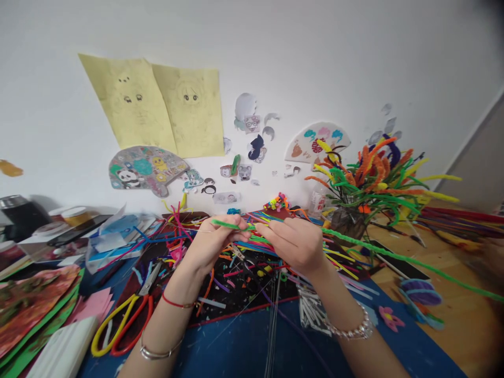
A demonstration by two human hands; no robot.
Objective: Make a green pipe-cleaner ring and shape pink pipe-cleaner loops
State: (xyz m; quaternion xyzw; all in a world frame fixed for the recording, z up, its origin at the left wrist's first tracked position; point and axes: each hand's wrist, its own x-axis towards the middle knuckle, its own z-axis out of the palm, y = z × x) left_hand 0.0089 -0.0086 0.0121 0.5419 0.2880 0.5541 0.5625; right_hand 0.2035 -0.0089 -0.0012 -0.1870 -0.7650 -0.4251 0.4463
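The left hand (220,240) and right hand (298,242) each pinch the green fuzzy stem (378,249) above the worktable (228,346). Work appears partial: the section between the hands is engaged; the long trailing length looks unworked.

Left hand (220,236) is bare. Left forearm (173,325) is unsleeved and carries two pieces: a thin red cord bracelet (177,305) with a small gold-toned detail; nearer the elbow, a slim silver-coloured metal bangle (153,355). Right hand (297,244) is bare; right forearm (336,294) carries a shiny, round-beaded, silvery-pink bracelet (350,333).
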